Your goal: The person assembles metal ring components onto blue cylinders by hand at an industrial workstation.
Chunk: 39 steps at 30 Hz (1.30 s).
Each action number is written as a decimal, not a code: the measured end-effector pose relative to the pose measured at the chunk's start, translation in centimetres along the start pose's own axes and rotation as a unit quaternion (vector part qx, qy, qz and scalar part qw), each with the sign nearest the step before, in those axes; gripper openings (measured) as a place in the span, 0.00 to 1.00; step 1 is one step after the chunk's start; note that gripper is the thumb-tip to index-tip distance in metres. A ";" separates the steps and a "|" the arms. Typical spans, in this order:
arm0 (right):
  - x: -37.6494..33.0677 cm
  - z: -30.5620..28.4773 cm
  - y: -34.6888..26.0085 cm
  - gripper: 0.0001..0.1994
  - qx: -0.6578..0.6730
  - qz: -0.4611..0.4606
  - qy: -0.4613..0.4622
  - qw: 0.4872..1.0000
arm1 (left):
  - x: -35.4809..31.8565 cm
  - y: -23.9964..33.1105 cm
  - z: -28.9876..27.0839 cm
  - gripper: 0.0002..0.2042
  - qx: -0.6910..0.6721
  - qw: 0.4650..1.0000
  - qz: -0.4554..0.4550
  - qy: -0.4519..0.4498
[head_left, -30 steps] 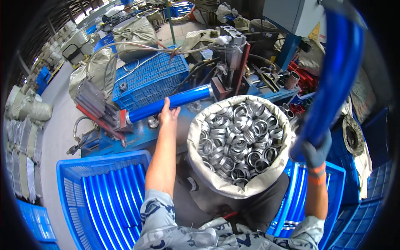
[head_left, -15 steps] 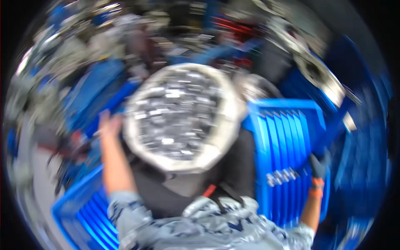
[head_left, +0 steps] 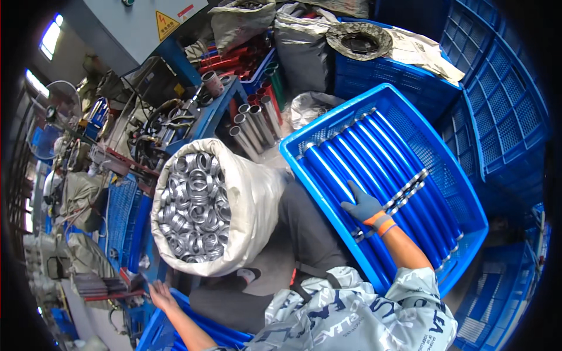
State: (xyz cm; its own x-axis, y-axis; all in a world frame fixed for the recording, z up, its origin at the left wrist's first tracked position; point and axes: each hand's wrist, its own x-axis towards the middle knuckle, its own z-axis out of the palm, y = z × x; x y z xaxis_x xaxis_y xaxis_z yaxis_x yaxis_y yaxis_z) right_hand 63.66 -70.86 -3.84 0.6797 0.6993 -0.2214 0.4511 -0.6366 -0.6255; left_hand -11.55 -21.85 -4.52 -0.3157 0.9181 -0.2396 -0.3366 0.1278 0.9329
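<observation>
My right hand, in a grey glove with an orange cuff, lies over the blue tubes with its fingers spread. Those tubes rest side by side in a tilted blue plastic crate, and a row of silver ends or rings crosses them beside my wrist. My bare left hand is open and holds nothing, low on the left near a second blue crate. Between my arms a white woven sack stands with its mouth rolled back, full of silver metal rings.
Upright silver tubes stand beyond the sack, by a blue bench frame. A cluttered machine is on the left, below a grey cabinet. Large blue mesh crates stack up on the right; filled sacks stand behind.
The view has swung and sharpened from a blur. My right hand has come from the crate's right side onto the tubes. My left hand now appears lower, below the sack's mouth.
</observation>
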 end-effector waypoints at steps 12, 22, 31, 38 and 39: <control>8.6 0.8 -1.3 0.45 -0.166 0.026 -0.006 0.986 | -28.8 3.0 -28.5 0.13 0.537 0.835 -0.025 0.118; 14.3 3.0 -5.6 0.51 -0.297 0.070 -0.050 0.951 | -37.0 -9.0 -23.7 0.09 0.551 0.822 -0.107 0.094; 10.0 5.0 -6.8 0.53 -0.168 0.031 -0.011 0.985 | -39.7 -14.0 -22.7 0.15 0.631 0.763 -0.122 0.061; 14.6 1.9 -4.1 0.47 -0.211 0.028 -0.083 0.973 | -43.6 -10.6 -25.2 0.22 0.694 0.699 -0.117 0.125; 14.7 1.5 -4.9 0.44 -0.219 -0.046 0.035 0.974 | -44.0 -9.9 -26.0 0.23 0.701 0.689 -0.117 0.143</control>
State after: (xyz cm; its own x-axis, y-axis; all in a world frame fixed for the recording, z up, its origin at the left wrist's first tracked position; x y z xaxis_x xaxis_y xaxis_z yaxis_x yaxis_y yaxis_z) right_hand 70.60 -56.96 -5.22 0.6559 0.7455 -0.1186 0.7045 -0.6610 -0.2583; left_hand -17.43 -73.29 -10.16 -0.6268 0.7256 -0.2838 0.7168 0.6799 0.1551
